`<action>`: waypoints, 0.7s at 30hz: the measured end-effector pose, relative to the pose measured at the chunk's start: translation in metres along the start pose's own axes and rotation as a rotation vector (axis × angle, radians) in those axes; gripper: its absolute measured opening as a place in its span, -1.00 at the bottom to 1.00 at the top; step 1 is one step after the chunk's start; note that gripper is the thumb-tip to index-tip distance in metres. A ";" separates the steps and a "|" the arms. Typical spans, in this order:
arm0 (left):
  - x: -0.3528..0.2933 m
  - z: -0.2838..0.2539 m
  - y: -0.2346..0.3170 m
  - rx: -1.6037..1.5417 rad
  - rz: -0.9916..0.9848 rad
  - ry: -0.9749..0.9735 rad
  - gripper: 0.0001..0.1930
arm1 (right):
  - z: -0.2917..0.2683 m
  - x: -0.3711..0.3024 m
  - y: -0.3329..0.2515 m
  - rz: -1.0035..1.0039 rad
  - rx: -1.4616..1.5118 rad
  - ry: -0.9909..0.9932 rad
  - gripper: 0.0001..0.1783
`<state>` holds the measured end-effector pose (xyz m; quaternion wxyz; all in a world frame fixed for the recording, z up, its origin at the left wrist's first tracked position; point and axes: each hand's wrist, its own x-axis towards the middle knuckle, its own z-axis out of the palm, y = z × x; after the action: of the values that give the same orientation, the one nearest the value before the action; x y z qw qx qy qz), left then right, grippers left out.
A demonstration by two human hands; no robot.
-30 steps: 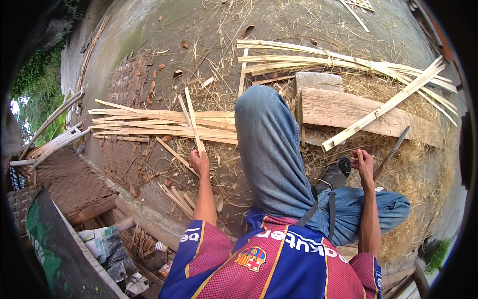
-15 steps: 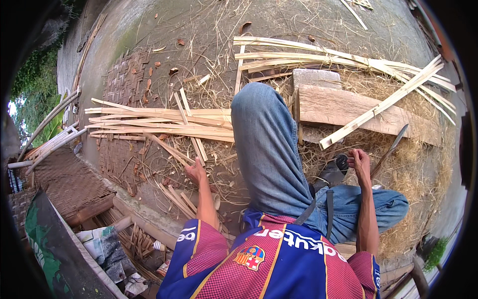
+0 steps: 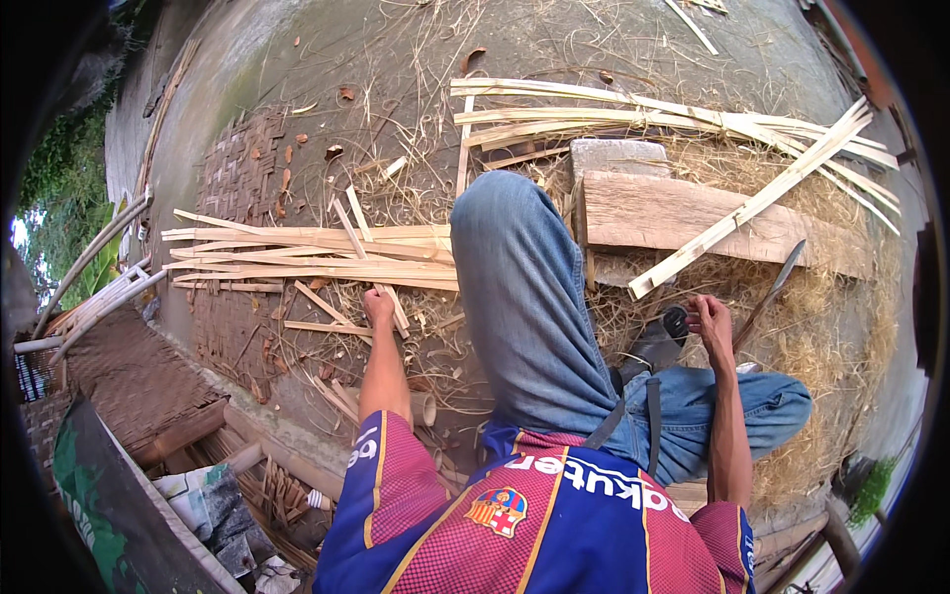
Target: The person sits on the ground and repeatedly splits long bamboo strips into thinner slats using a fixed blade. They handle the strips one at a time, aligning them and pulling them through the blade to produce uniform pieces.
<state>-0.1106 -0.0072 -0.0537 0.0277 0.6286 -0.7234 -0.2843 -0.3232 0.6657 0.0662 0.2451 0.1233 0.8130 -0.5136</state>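
Bare left hand: bunched against a narrow, flat, pale wooden strip; impossible to see whether clamped on it.
Strip: slanting across the fanned pile of long, cream-coloured slats, left of the blue denim-clad knee.
Bare right hand: loosely curled near the slender dark blade; unclear if apart or together.

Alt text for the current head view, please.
The left hand is at a bunch of pale wooden strips on littered ground; the right hand, beside a long blade, appears empty. More strips lie across a wooden beam.
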 end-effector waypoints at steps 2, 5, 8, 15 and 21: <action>0.009 0.001 -0.012 -0.268 -0.016 -0.005 -0.74 | 0.000 -0.001 -0.003 -0.010 0.010 -0.007 -0.60; 0.014 -0.010 0.006 -0.437 -0.211 -0.097 -0.74 | 0.002 -0.003 -0.015 -0.050 -0.001 -0.010 -0.62; -0.007 -0.022 0.031 -0.647 -0.218 0.045 -0.63 | 0.009 -0.021 -0.060 -0.110 -0.096 -0.078 -0.63; 0.014 -0.084 0.065 -0.853 -0.139 -0.183 -0.09 | 0.023 -0.058 -0.182 -0.344 -0.144 -0.190 -0.62; 0.019 -0.097 0.112 -1.213 -0.271 -0.375 -0.27 | 0.021 -0.057 -0.196 -0.373 -0.090 -0.114 -0.62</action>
<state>-0.1763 -0.0555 0.0712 0.2149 0.5267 -0.3409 -0.7485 -0.3579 0.5630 0.2409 0.1965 -0.0697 0.8287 -0.5194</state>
